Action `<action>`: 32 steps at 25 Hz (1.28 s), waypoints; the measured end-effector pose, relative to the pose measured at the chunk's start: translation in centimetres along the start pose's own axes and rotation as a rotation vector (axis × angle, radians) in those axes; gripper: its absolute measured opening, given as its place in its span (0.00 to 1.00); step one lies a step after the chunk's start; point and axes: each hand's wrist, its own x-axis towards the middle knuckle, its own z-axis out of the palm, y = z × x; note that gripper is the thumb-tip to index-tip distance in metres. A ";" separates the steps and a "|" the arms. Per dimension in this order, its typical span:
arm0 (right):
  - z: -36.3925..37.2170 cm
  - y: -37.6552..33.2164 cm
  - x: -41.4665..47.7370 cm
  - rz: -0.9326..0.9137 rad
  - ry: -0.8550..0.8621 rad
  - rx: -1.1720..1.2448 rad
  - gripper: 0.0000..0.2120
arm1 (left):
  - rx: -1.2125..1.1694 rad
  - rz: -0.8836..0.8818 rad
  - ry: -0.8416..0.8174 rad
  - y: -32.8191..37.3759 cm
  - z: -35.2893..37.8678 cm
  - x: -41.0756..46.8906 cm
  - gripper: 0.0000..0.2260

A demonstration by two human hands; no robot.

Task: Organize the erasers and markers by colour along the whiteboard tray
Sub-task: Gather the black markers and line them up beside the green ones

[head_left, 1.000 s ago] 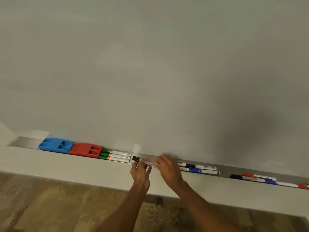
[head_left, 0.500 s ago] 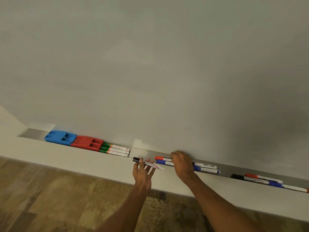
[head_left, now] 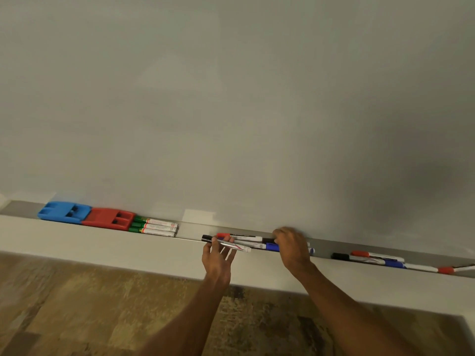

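On the tray (head_left: 190, 230) under the whiteboard (head_left: 231, 111), from the left end: blue eraser (head_left: 64, 213) touching red eraser (head_left: 109, 219), then three green markers (head_left: 154, 227) stacked side by side against the red one.

Mid-tray: left hand (head_left: 218, 260) holds the black-capped marker (head_left: 227, 244) just in front of the tray's front edge. The barrel lies across the fingertips, which are slightly spread, with the cap pointing left.

Right hand (head_left: 293, 249) is just beside it, fingers bent down together over the right ends of a red-capped marker (head_left: 239, 236) and a blue-capped marker (head_left: 272, 246) lying in the tray. Pinching or only pressing: cannot tell.

Further right, well apart: mixed marker group (head_left: 370, 258) of black, red and blue caps.
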 end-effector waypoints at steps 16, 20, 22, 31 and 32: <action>1.0 3.8 -0.5 -0.043 -0.061 -0.093 0.13 | 0.079 0.000 -0.006 -5.4 2.7 -2.4 0.14; 1.3 3.8 -0.4 -0.053 -0.008 -0.044 0.16 | 0.092 -0.007 -0.014 -6.2 3.0 -2.7 0.13; 1.2 3.6 -0.4 -0.054 0.011 -0.002 0.20 | 0.097 -0.016 -0.034 -6.5 3.5 -2.8 0.14; -0.4 3.0 -0.3 -0.124 -0.006 0.166 0.15 | 0.177 0.018 -0.112 -8.7 6.5 -3.8 0.12; -0.5 3.1 -0.3 -0.137 -0.026 0.198 0.14 | 0.177 0.018 -0.120 -8.9 6.6 -3.9 0.12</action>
